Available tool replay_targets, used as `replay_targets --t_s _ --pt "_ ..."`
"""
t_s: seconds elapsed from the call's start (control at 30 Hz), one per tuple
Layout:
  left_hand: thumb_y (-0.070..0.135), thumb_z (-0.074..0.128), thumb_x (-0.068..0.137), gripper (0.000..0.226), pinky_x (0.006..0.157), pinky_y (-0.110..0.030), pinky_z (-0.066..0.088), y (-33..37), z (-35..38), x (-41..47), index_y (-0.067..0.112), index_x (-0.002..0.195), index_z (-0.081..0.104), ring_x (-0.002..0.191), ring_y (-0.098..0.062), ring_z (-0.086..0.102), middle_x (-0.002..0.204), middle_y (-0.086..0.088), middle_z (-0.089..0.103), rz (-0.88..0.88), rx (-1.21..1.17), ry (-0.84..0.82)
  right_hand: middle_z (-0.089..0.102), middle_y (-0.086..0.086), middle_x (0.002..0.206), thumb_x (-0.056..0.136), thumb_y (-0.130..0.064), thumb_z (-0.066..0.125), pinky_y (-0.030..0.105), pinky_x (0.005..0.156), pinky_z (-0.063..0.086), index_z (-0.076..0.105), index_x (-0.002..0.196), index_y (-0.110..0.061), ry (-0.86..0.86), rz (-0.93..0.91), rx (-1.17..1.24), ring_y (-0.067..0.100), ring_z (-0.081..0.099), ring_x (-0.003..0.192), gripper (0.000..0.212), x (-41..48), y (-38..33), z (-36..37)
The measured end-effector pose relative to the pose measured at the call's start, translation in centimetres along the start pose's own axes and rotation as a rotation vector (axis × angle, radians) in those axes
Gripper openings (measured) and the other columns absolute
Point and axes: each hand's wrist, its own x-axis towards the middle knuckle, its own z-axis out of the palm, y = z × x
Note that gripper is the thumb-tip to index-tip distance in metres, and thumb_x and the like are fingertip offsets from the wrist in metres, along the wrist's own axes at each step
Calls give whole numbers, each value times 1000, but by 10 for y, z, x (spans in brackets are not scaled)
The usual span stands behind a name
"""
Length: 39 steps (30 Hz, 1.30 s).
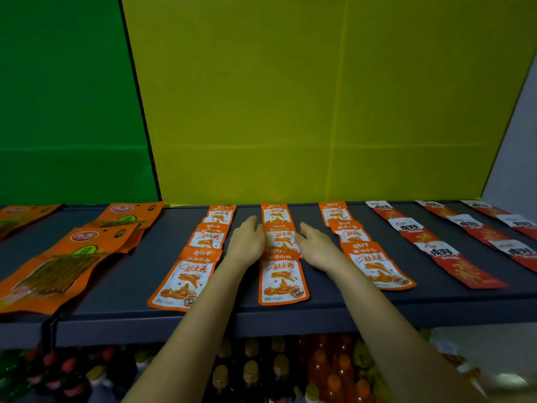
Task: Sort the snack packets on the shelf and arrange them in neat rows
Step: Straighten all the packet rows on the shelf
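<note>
Inspecting shelf [334,298]: runs full width, dark, backed by green and yellow panels. Carries snack packets in files running front to back: large orange packets [55,269] at far left, overlapped and fanned; three files of small orange packets [377,269] in the middle; red packets [436,251] in slanting files at right. Stands above bottles [250,370] on the level below.

Narrowing to centre file [283,279] of the small orange kind: three deep, each overlapping the next, long axis pointing away from the person toward the back panel. Lies dead ahead between both forearms, equally near to either hand. Judged straighter than left file [186,277], which leans rightward toward the back.

Narrowing to middle packet [280,238] of that file: flanked by left hand [247,242] at its left edge and right hand [316,245] at its right edge. Shows both hands spread, fingers extended and loosely together, laid against the packet's long sides, nothing pinched as far as visible. Cannot tell whether fingertips slip beneath. Calls, by judgement, for equal inward pressure from both sides to square the packet along the file's axis.
</note>
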Motion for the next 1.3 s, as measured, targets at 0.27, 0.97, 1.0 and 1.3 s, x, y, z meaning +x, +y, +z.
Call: replay_targets --t_s 0.27,0.97,1.0,1.3 --pt "39 29 98 55 112 -33 21 -11 -3 -62 16 147 19 142 -22 22 155 -4 25 20 161 -158 25 -5 155 97 -43 35 40 115 24 15 150 -22 -62 -126 -74 19 18 145 60 -50 17 -6" --pt "43 35 96 62 115 -36 18 3 14 -75 13 147 17 142 -22 23 152 -5 32 30 224 -33 45 -4 144 99 -33 36 36 104 40 25 147 -26 -76 -190 -82 17 41 132 50 -54 14 -8" --pt "41 38 95 59 114 -39 26 3 11 -75 12 145 24 139 -23 31 148 -6 38 43 135 -43 46 -3 143 99 -30 38 24 99 42 27 146 -25 -75 -193 -29 13 45 127 48 -54 13 -9" --pt "23 46 95 34 98 -33 40 -27 -91 -40 7 124 54 120 -26 52 129 -12 58 97 -23 223 46 7 141 99 -18 38 30 102 34 41 136 -11 -86 -278 51 20 44 130 38 -41 -66 -2"
